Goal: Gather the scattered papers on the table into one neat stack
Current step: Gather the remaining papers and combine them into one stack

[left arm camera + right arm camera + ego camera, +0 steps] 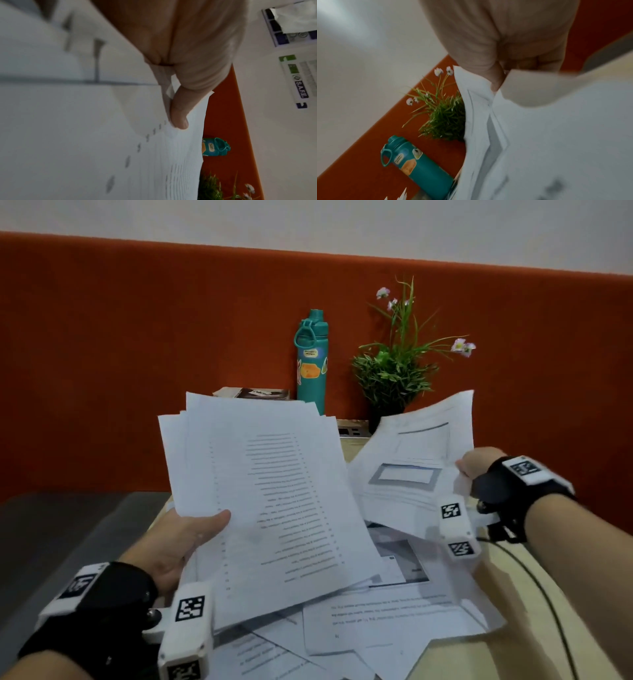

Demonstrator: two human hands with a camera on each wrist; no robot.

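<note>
Our left grip (178, 539) pinches a thick sheaf (270, 508) of printed pages, thumb on top of the top sheet and the fingers hidden beneath. The left wrist view shows that thumb pressed flat on the sheaf's edge (187, 135). The sheaf is raised off the desk (507, 655) and tilted, its sheets fanned unevenly at the far edge.

Our right grip (474, 465) pinches a smaller bunch (411, 460) of pages by its right edge, also lifted clear of the desk, to the right of the sheaf. In the right wrist view the thumb (496, 81) presses into the bunch (556, 135), whose sheets splay apart at the held edge.

Below both hands, loose papers (394, 621) lie overlapping and askew on the desk, some with text and some with grey figures. A black cable (548, 594) runs over the desk at the right.

At the back of the desk a teal bottle (311, 361) stands upright with its lid on; we cannot tell what is in it. Beside it, to the right, a dark pot (385, 412) holds a green plant (394, 371) with small pale flowers. A book (253, 393) lies flat just left of the bottle, partly hidden by the sheaf. An orange panel (137, 354) stands behind them all.
</note>
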